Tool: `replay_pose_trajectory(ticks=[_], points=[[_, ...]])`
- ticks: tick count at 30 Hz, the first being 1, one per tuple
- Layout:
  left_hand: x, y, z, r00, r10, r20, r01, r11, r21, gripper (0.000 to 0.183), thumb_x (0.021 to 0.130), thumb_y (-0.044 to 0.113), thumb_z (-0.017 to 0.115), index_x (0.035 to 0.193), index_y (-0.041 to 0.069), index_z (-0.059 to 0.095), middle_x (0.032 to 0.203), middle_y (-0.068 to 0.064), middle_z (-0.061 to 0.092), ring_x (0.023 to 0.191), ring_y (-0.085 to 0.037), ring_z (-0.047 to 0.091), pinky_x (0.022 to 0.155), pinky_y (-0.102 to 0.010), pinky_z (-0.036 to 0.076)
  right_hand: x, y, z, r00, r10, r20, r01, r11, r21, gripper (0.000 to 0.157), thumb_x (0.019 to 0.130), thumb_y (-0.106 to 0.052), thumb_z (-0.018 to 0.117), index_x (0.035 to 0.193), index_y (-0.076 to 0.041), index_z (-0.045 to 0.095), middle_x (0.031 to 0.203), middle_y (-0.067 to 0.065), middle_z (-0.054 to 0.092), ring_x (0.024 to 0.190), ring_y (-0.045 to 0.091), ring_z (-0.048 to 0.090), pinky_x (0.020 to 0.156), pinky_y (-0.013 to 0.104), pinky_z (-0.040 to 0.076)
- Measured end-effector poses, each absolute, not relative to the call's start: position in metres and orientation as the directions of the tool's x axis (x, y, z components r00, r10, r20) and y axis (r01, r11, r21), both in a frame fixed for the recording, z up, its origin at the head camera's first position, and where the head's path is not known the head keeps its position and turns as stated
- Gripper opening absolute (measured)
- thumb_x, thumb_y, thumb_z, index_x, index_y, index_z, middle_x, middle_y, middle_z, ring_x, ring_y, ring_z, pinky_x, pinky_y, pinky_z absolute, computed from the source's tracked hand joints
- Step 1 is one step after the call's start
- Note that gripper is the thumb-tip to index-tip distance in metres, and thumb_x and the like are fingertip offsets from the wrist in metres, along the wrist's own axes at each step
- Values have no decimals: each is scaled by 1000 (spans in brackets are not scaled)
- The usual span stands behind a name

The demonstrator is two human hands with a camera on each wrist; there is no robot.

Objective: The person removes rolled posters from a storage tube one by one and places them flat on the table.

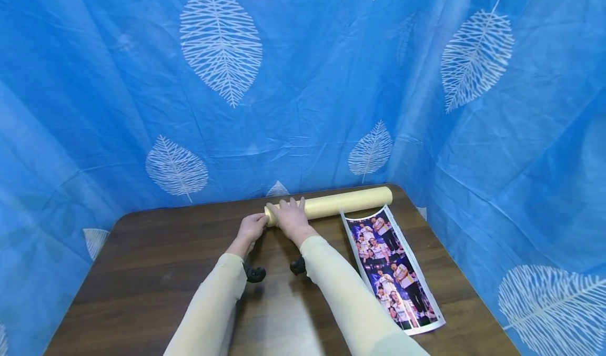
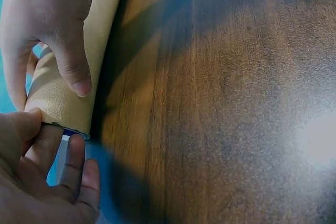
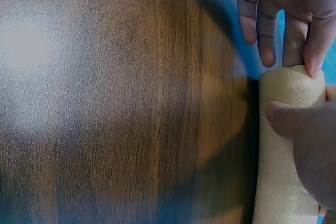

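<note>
A: ok going left to right, what's the left hand [image 1: 251, 230] even doing?

B: Pinching the left end of that cream roll [image 1: 347, 201], just below dead center of the frame. Narrow pinch: thumb outside, a finger tucked inside the end, the other fingers loose below.

A: And the right hand [image 1: 291, 220]?

B: Right next to it, wrapped over the roll near that same end. Thumb's on the near side, fingers reach over the far side. How hard it's squeezing, can't tell.

A: So which step is this?

B: My read is they're working that left end, maybe sorting the edge. Next move probably calls for a steady right hand while the left minds the rim.

A: Which way's the roll pointing?

B: Lying flat, long axis nearly straight across the frame, tilted a bit so the right end sits higher. Far end is right of center, along the back of the table [image 1: 156, 272].

A: And lower right?

B: Curled photo sheet [image 1: 388, 272], neither hand on it.
</note>
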State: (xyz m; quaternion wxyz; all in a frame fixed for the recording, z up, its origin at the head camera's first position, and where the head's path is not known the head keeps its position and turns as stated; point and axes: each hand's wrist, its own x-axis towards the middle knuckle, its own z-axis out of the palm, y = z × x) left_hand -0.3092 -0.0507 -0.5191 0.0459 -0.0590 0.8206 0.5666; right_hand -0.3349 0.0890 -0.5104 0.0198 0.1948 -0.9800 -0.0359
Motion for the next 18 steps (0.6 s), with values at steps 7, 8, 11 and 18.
replay_pose_trajectory(ticks=[7,8,11,18], points=[[-310,-59,-522,-981,-79,-175,-191,317,929,32,101,17,63,121,-7,71,102,-17,69,92,-29,62,69,-25,47,-331,86,-509,-924,-382,39,-379,923,64,67,95,-32,74,155,-36,43,146,8,55,138,41,45,113,70,25],[-311,-59,-523,-980,-88,-176,-196,314,929,32,100,18,65,119,-7,72,98,-14,69,89,-28,62,66,-24,46,-330,86,-509,-923,-383,43,-380,922,67,68,94,-31,75,155,-36,44,145,8,55,138,41,46,113,70,26],[-312,-62,-524,-980,-99,-175,-198,321,926,33,99,20,67,118,-6,73,94,-12,70,87,-26,63,66,-25,47,-330,86,-509,-920,-388,55,-383,920,79,68,93,-31,76,154,-35,45,143,8,57,136,40,47,112,70,28],[-313,-65,-523,-977,-62,-203,-212,276,938,33,100,19,65,118,-7,72,96,-13,68,84,-22,60,68,-26,48,-332,88,-510,-923,-380,62,-374,923,92,69,93,-32,76,154,-36,45,142,8,57,136,40,47,112,69,28]])
